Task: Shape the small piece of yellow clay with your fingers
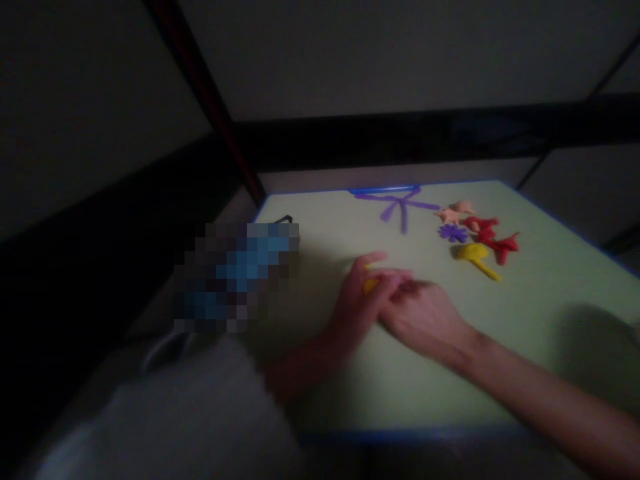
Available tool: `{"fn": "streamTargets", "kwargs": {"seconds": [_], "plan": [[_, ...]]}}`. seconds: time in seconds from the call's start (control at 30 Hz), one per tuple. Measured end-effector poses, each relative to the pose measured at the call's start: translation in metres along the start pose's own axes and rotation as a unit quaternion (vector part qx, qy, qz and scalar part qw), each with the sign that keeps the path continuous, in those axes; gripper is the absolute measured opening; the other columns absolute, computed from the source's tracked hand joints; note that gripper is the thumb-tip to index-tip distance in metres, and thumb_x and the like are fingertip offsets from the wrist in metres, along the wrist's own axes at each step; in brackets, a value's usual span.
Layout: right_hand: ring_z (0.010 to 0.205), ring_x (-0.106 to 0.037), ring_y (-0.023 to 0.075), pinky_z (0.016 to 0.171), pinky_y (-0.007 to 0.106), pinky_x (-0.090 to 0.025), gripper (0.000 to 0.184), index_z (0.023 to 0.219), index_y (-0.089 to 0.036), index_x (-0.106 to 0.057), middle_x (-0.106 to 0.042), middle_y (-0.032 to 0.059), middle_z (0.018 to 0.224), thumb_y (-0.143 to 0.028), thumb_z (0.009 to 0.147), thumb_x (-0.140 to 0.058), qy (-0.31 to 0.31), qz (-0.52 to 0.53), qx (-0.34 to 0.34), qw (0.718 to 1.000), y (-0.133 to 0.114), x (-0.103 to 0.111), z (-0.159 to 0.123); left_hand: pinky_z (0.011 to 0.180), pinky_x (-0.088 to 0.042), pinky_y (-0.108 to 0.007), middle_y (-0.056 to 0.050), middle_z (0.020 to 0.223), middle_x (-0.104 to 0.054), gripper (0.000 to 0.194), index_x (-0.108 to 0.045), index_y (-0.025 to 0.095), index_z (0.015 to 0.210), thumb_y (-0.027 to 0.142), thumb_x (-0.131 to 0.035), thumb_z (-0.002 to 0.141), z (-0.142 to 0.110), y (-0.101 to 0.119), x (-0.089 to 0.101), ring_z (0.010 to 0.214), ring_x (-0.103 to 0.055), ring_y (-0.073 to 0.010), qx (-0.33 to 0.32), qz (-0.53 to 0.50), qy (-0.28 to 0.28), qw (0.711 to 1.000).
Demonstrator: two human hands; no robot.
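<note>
Left grip (353, 301) around a doughy yellow lump (370, 286), right grip (425, 312) fist-round, contents unclear

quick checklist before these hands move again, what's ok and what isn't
1. Yellow piece at the hands: ok, part of it shows at the fingers of the left hand.
2. Firm grip on it: cannot tell, fingers cover most of it and the picture is blurred.
3. Right hand holding something: cannot tell, its fingertips are hidden.
4. Yellow piece with a stem apart from the right hand: ok, it lies farther back on the tabletop.
5. Purple strips out from under the hands: ok, they lie beyond them.
6. Good light: not ok, the scene is dim.
</note>
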State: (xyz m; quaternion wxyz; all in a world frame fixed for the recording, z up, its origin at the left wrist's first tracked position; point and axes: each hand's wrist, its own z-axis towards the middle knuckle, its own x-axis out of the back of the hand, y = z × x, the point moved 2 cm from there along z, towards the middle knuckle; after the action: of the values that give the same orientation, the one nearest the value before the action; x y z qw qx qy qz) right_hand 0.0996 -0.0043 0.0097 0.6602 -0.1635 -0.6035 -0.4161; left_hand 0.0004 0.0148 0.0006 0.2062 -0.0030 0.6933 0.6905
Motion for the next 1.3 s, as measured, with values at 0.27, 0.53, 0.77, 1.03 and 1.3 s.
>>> {"fn": "streamTargets", "kwargs": {"seconds": [0.27, 0.53, 0.77, 1.03, 1.3], "plan": [[0.052, -0.051, 0.0147, 0.047, 0.029, -0.027, 0.021, 0.091, -0.012, -0.054, -0.064, 0.0084, 0.072, -0.016, 0.083, -0.036, -0.002, 0.125, 0.002, 0.992, 0.0034, -0.007, -0.0017, 0.097, -0.039, -0.041, -0.007, 0.095, -0.068, 0.035, -0.04, 0.022, 0.112, 0.019, -0.051, 0.078, 0.0022, 0.0002, 0.0014, 0.098, -0.061, -0.0214, -0.034, -0.002, -0.066, 0.997], [0.048, -0.048, 0.0124, 0.044, 0.028, -0.021, 0.021, 0.091, -0.012, -0.054, -0.063, 0.0079, 0.068, -0.013, 0.083, -0.034, 0.019, 0.066, -0.008, 0.998, 0.0037, -0.0044, -0.0026, 0.094, -0.041, -0.039, -0.008, 0.096, -0.067, 0.042, -0.039, 0.02, 0.114, 0.021, -0.055, 0.076, 0.0031, -0.0014, -0.0008, 0.097, -0.061, -0.0204, -0.033, -0.036, -0.068, 0.996], [0.044, -0.044, 0.0119, 0.041, 0.029, -0.016, 0.028, 0.096, -0.01, -0.052, -0.062, 0.0087, 0.065, -0.004, 0.078, -0.033, 0.018, 0.02, -0.005, 1.0, 0.0055, -0.0027, 0.0004, 0.096, -0.04, -0.039, -0.009, 0.098, -0.067, 0.035, -0.044, 0.019, 0.108, 0.032, -0.054, 0.078, 0.0043, -0.0027, 0.0022, 0.099, -0.06, -0.0212, -0.007, 0.013, -0.001, 1.0], [0.051, -0.047, 0.0123, 0.048, 0.028, -0.027, 0.021, 0.091, -0.013, -0.054, -0.063, 0.0065, 0.071, -0.019, 0.083, -0.035, 0.001, 0.189, -0.024, 0.982, 0.0033, -0.0034, -0.0003, 0.098, -0.038, -0.041, -0.008, 0.096, -0.067, 0.034, -0.04, 0.021, 0.112, 0.024, -0.05, 0.08, 0.0045, -0.0021, 0.0015, 0.1, -0.06, -0.0209, -0.021, -0.022, -0.065, 0.997], [0.049, -0.045, 0.0122, 0.047, 0.028, -0.025, 0.024, 0.088, -0.012, -0.054, -0.062, 0.0082, 0.067, -0.017, 0.084, -0.032, 0.029, 0.15, -0.008, 0.988, 0.0055, -0.0047, -0.0014, 0.094, -0.041, -0.038, -0.007, 0.099, -0.067, 0.041, -0.041, 0.022, 0.112, 0.022, -0.056, 0.073, 0.0058, 0.0002, 0.0001, 0.1, -0.06, -0.0212, -0.014, -0.039, -0.073, 0.996]]}}
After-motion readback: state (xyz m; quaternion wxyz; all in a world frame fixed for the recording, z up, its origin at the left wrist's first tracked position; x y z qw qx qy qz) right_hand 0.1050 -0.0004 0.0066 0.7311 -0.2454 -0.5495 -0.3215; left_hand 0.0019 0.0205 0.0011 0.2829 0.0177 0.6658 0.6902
